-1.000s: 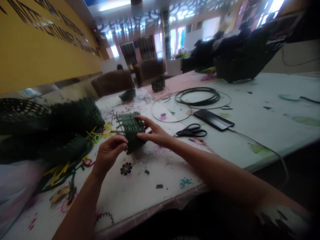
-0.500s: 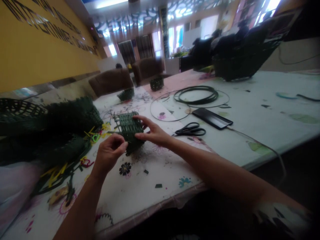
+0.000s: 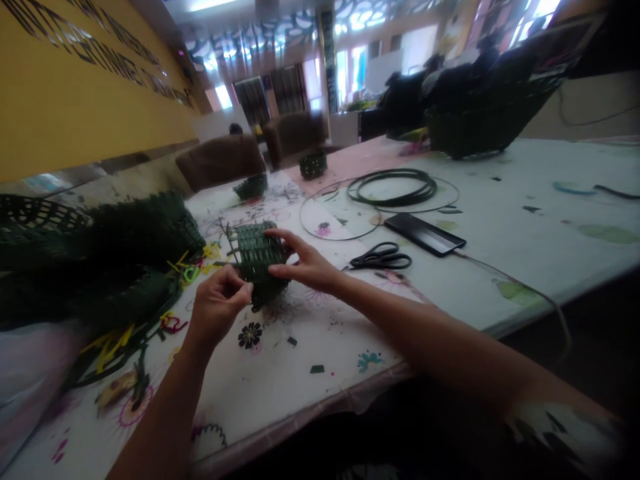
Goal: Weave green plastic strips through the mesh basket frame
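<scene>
The hands work at a small green woven basket [image 3: 257, 263], held between them over the surface [image 3: 330, 333]. The right hand [image 3: 307, 263] steadies its side with curved fingers; the left hand [image 3: 217, 310] pinches a thin strip [image 3: 223, 263]. This weaving step seems to call for tucking that strip through.

Across the table [image 3: 525, 247], black-handled scissors [image 3: 381, 258] lie just beside a black smartphone [image 3: 424, 234], its cable [image 3: 520, 293] trailing right. Farther off, a coil of dark green strip [image 3: 393, 187] lies near a thin hoop [image 3: 301, 213]. Two small woven baskets [image 3: 313, 165] sit far along the table, a large dark basket [image 3: 475, 127] stands far right, and a heap of green weaving [image 3: 145, 230] lies left, below a yellow wall [image 3: 85, 113], near brown armchairs [image 3: 220, 162].
</scene>
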Tool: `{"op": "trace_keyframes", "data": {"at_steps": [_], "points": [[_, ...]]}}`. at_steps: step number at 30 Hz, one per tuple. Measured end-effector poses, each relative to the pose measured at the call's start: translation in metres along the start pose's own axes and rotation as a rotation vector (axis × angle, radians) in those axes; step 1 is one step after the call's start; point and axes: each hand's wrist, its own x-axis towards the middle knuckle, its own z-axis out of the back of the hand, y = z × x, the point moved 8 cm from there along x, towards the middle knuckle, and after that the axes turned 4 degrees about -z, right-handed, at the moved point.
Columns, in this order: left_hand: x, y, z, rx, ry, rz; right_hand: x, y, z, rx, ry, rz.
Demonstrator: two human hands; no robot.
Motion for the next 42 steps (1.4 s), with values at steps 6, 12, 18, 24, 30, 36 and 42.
{"op": "trace_keyframes", "data": {"at_steps": [6, 12, 18, 24, 30, 36, 42], "points": [[-0.003, 0.016, 0.001, -0.152, -0.015, 0.028, 0.001, -0.001, 0.0, -0.003, 0.001, 0.006], [-0.005, 0.028, -0.001, -0.295, -0.013, 0.068, 0.001, -0.002, 0.0, -0.011, 0.005, 0.001], [-0.005, 0.027, -0.001, -0.303, -0.043, 0.084, 0.001, -0.003, 0.001, -0.002, -0.009, -0.014], [-0.006, 0.022, -0.002, -0.27, -0.056, 0.086, 0.001, -0.005, 0.003, -0.017, -0.045, -0.008], [-0.005, 0.017, -0.003, -0.173, -0.022, 0.044, 0.003, -0.01, 0.009, -0.009, -0.075, -0.05], [-0.007, 0.009, -0.001, -0.045, -0.049, -0.023, 0.003, -0.013, 0.004, -0.04, -0.046, -0.006], [-0.007, 0.011, -0.004, -0.074, -0.063, -0.012, 0.004, -0.014, 0.003, -0.016, -0.054, 0.006]]}}
